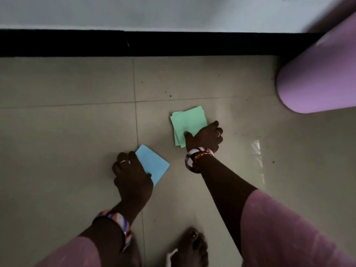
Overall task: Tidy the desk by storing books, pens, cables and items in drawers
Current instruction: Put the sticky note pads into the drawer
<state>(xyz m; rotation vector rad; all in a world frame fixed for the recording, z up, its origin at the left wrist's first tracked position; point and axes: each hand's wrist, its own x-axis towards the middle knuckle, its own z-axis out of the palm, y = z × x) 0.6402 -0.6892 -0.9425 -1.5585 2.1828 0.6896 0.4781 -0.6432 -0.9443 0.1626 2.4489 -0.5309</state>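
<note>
**Both hands down on loose paper, floor level**

Low over the pale glossy floor tiles, far from any desk or drawer; none in view. Left hand at seven o'clock of centre, fingers curled over the edge of a flat light-blue square paper sheet, thumb on top, gripping it. Right hand at four o'clock of centre, thumb pressed on the near corner of a small fanned stack of mint-green square paper sheets, fingers curled under the right edge, pinching it.

Risks from here, as a judgement: green stack already splayed, corners out of line, so a pinch at one corner likely to catch only the top sheets and leave the lower ones on the tile. Smooth shiny tile, thin paper lying flat: easy to slide away rather than lift. Creasing likely under a hard grip. Bare foot at six o'clock, near enough to tread on a dropped sheet.

Writing, brands, labels: none readable; both papers blank on the sides shown. Patterned bangles on both wrists, no lettering legible.
</note>
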